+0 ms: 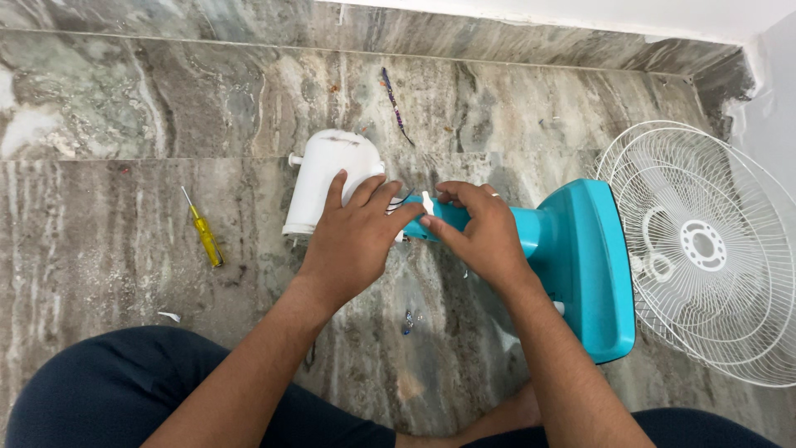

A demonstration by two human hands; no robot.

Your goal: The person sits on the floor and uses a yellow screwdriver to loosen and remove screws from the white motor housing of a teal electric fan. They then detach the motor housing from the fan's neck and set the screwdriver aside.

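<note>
The white fan grille leans beside the teal fan base on the floor. My left hand grips the white motor housing; my right hand pinches the neck joint. Tugging could, I think, snap the thin wires.

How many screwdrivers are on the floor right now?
1: a yellow-handled screwdriver lies on the marble floor, left of the left hand. Others may be hidden.

Open floor left past screwdriver, fan grille blocking right
</note>
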